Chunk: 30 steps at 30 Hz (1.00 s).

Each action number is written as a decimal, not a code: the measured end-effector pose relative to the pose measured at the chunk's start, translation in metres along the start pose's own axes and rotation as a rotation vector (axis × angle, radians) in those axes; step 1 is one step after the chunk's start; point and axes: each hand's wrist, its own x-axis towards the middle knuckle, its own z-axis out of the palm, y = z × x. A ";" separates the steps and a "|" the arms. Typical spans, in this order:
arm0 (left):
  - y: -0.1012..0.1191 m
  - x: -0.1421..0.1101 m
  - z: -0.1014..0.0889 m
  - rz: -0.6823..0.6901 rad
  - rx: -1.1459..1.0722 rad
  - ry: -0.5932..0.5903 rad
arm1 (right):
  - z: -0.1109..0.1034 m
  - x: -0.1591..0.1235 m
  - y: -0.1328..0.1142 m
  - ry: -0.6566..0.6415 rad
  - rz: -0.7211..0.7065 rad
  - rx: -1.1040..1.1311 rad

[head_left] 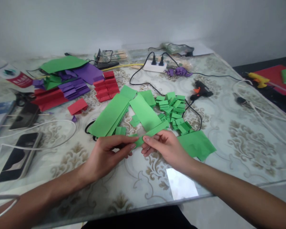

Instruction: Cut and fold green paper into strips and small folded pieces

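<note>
Between both hands I hold a narrow green paper strip (154, 128) over the near middle of the table. My left hand (114, 152) pinches its left end between thumb and fingertips. My right hand (165, 144) grips the strip with the thumb on top and fingers curled beneath. Just beyond it lies a wider green paper piece (144, 109). A stack of green paper strips (111, 116) rests to the left. On the right is a heap of small folded green paper pieces (175, 109), with a green sheet (197, 144) nearer to me, partly behind my right hand.
A black glue gun (201, 90) with its cable lies right of the heap. Behind stands a white power strip (154, 66). Red folded papers (107, 87) and purple papers (73, 89) lie back left. A phone (19, 156), scissors (22, 97) and white cables are at the left.
</note>
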 end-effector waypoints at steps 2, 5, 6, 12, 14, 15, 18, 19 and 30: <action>-0.001 0.000 0.000 0.023 0.004 -0.004 | 0.000 0.001 0.001 -0.039 0.028 -0.028; -0.001 -0.001 0.000 0.047 -0.003 -0.007 | 0.001 0.001 0.002 -0.078 0.056 -0.067; -0.001 -0.001 0.001 0.051 -0.005 -0.008 | 0.001 0.001 0.002 -0.079 0.057 -0.074; 0.000 0.000 0.001 -0.008 -0.074 -0.025 | -0.002 0.001 0.001 -0.054 0.033 -0.086; 0.001 0.000 0.001 -0.019 -0.094 -0.018 | -0.002 0.002 0.001 -0.050 0.025 -0.079; 0.001 0.000 0.001 -0.022 -0.100 -0.015 | -0.002 0.002 0.002 -0.051 0.026 -0.075; 0.002 0.000 0.001 -0.016 -0.097 -0.015 | -0.001 0.001 0.003 -0.063 0.040 -0.063; 0.002 -0.001 0.001 -0.010 -0.089 -0.016 | 0.000 0.001 0.004 -0.071 0.047 -0.061; 0.005 0.002 0.001 -0.113 -0.187 -0.053 | -0.002 0.001 0.005 -0.072 0.028 -0.082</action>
